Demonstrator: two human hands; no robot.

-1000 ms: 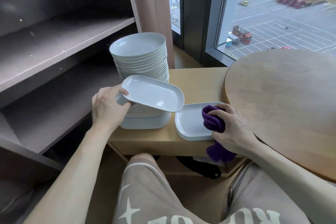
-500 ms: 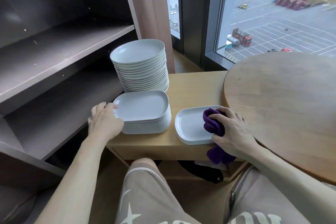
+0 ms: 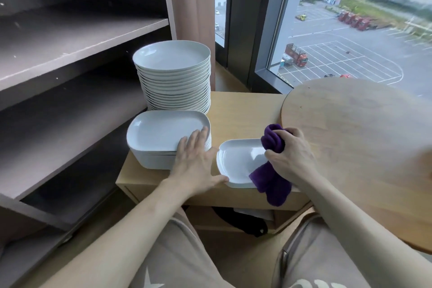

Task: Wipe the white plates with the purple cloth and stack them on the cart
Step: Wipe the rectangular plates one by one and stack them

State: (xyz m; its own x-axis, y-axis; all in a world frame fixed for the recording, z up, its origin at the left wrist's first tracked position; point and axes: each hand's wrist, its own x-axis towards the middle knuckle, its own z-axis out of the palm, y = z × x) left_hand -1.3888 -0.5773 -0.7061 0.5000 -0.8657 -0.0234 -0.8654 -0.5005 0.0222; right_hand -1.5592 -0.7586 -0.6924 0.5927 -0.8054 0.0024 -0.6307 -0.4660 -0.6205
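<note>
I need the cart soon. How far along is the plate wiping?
Done, it seems: a low stack of plates sits on the cart, the left hand lying flat on its corner. In hand: the right hand grips the purple cloth over a single plate beside that stack. Left: finishing and stacking that plate; whether the tall stack behind has been wiped cannot be told.

— What is altered at the stack (image 3: 152, 159)?
— The plate (image 3: 161, 128) held aloft a second ago is now laid on top; the left hand (image 3: 196, 159) is released and shifted to its right edge.
</note>
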